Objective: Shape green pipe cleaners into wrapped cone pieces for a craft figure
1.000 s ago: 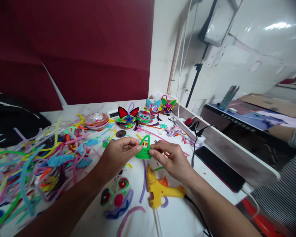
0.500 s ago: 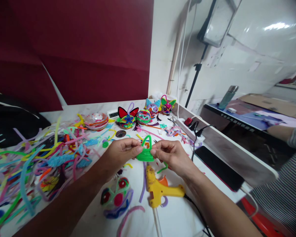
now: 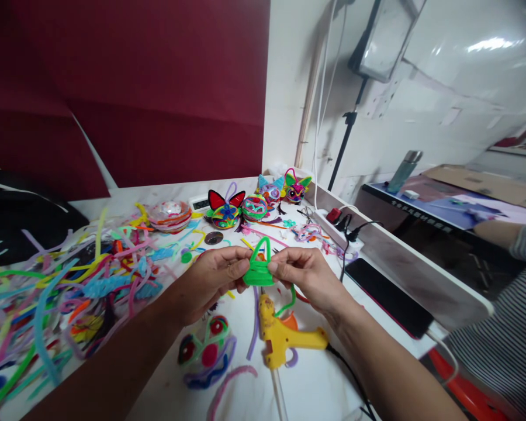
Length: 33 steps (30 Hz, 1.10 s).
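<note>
Between my two hands, above the white table, is a green pipe-cleaner piece (image 3: pixel 258 273) with stacked rows at the bottom and a pointed loop on top. My left hand (image 3: pixel 213 278) pinches its left edge between thumb and fingers. Its right edge is pinched by my right hand (image 3: pixel 304 275), and a loose green tail hangs below that hand. Under the hands lies a yellow glue gun (image 3: pixel 284 339), nozzle pointing away from me. A round face piece (image 3: pixel 207 354) with red eyes and a pink nose rests to its left.
Colourful pipe cleaners (image 3: pixel 70 292) pile up on the left. Several decorated balls (image 3: pixel 225 215) stand at the back. On the right are a power strip (image 3: pixel 336 228) and a black phone (image 3: pixel 389 298). A person in a striped sleeve (image 3: pixel 508 333) is at the far right.
The green piece has tilted slightly and its loop stands a little higher. More of the green tail shows below my right hand. Both hands keep their pinch.
</note>
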Motion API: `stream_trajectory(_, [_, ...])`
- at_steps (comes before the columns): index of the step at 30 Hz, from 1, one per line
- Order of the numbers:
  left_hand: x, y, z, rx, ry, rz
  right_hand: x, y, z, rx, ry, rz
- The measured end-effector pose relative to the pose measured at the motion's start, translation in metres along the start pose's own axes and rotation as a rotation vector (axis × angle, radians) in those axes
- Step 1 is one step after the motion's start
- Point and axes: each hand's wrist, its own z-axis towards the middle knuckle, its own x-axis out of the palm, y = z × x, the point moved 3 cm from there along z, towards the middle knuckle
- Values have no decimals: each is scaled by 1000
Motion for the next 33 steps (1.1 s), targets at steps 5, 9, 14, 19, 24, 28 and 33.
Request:
stream_trajectory(5, [8, -3, -2, -18, 47, 120, -1, 0, 1, -25, -28, 19])
stream_trajectory(9, [10, -4, -3, 24, -54, 223, -2, -1, 1, -27, -38, 7])
stream_trajectory(14, [8, -1, -3, 90, -129, 252, -2, -1, 1, -10, -35, -3])
stream_trajectory(19, [9, -1, -3, 111, -174, 251, 0, -1, 2, -9, -26, 38])
stream_trajectory(24, [11, -1, -5, 113, -210, 236, 1, -3, 2, -1, -11, 62])
stream_trajectory(28, [12, 0, -4, 107, -215, 229, 0, -6, 2, 4, -5, 55])
stream_trajectory(33, [15, 1, -5, 43, -259, 153, -2, -7, 3, -20, -22, 22])
